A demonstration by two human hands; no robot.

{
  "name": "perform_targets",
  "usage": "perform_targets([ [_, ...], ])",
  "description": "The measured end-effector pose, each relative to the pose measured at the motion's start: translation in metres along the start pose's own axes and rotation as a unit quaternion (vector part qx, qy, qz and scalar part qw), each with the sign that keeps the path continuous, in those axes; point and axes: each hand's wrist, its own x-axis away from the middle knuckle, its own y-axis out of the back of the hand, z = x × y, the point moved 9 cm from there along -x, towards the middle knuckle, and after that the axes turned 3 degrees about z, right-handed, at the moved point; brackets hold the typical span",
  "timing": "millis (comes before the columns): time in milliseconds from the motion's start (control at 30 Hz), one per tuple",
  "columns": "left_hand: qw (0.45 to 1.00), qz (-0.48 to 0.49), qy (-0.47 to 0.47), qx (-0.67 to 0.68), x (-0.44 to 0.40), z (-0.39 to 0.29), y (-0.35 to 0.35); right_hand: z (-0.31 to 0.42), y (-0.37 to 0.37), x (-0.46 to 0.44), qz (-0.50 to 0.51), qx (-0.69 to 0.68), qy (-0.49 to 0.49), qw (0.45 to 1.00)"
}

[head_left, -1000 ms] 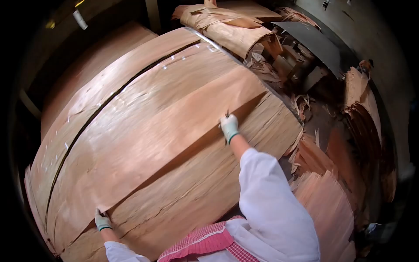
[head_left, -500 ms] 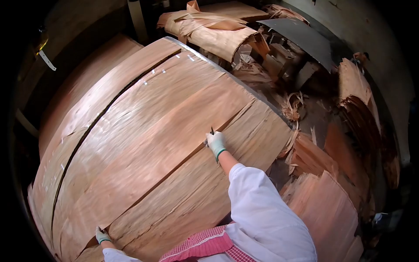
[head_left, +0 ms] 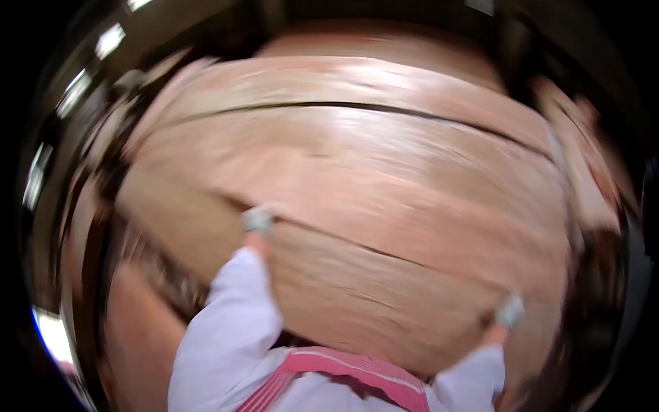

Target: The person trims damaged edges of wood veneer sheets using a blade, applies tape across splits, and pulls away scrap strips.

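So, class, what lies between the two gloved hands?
In the head view, the edge of the pinkish veneer sheet runs from left hand to right hand, over tan veneer.

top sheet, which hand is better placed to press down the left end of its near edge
Left, I'd say: the left hand is at the sheet, beside a dark gap at its edge; the right hand is nearer the other end.
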Motion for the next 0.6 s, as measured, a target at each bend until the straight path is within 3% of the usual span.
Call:
perform_targets([
  [33,0.974,-0.057,0.049,0.212,-0.014,0.019,-0.012,0.004,0.025,-0.016,-0.032,-0.015,0.07,0.997],
  [67,0.912,-0.132,0.076,0.382,-0.028,0.039,-0.027,0.009,0.048,-0.029,-0.062,-0.026,0.141,0.988],
  [100,0.897,-0.212,0.023,0.387,-0.012,-0.005,0.004,0.011,0.07,-0.043,-0.089,-0.032,0.211,0.973],
  [133,0.938,-0.213,-0.025,0.272,-0.032,0.002,-0.001,0.021,0.075,-0.048,-0.115,0.045,0.179,0.976],
  [167,0.954,-0.264,-0.109,0.094,0.001,-0.045,0.034,0.028,0.054,-0.044,-0.083,0.046,0.17,0.981],
  [233,0.99,-0.074,-0.121,-0.018,-0.011,-0.072,0.036,0.042,0.001,-0.007,-0.039,0.051,0.152,0.986],
  [300,0.939,-0.072,-0.314,-0.121,-0.003,-0.11,0.015,0.067,-0.091,0.083,-0.036,0.104,0.199,0.974],
  [333,0.895,-0.063,-0.411,-0.161,0.007,-0.12,0.0,0.062,-0.127,0.104,0.026,0.089,0.201,0.975],
  [367,0.887,-0.028,-0.42,-0.188,0.001,-0.112,-0.009,0.046,-0.167,0.123,0.085,0.075,0.203,0.973],
  [433,0.863,0.037,-0.438,-0.247,-0.014,-0.096,-0.023,0.007,-0.255,0.158,0.157,0.225,0.205,0.939],
  [467,0.859,-0.015,-0.442,-0.257,-0.031,-0.087,-0.023,-0.011,-0.304,0.186,0.207,0.254,0.221,0.919],
  [533,0.891,0.023,-0.364,-0.269,-0.079,-0.061,-0.003,-0.048,-0.398,0.273,0.215,0.28,0.217,0.91],
  [600,0.91,0.056,-0.301,-0.279,-0.097,-0.033,0.006,-0.087,-0.503,0.323,0.314,0.357,0.3,0.827],
])
